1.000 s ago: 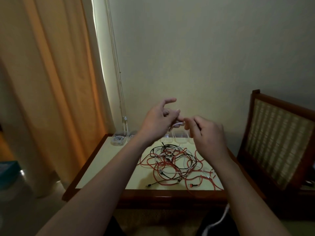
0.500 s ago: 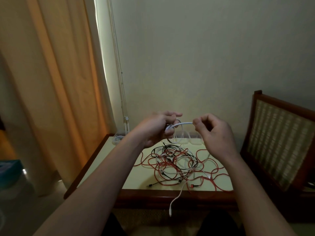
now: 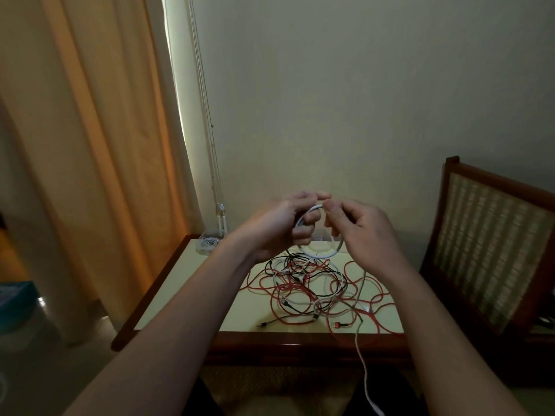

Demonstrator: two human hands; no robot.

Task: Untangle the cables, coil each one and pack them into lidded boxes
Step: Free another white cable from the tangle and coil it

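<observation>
One white cable (image 3: pixel 318 255) coil: left hand (image 3: pixel 279 225) grips it, right hand (image 3: pixel 365 232) pinches top, above table (image 3: pixel 192 289)

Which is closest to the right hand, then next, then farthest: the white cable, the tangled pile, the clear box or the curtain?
1. white cable: pinched by the right hand.
2. tangled pile: just below, on the table.
3. clear box: table's far left corner.
4. curtain: farthest, on the left.
</observation>
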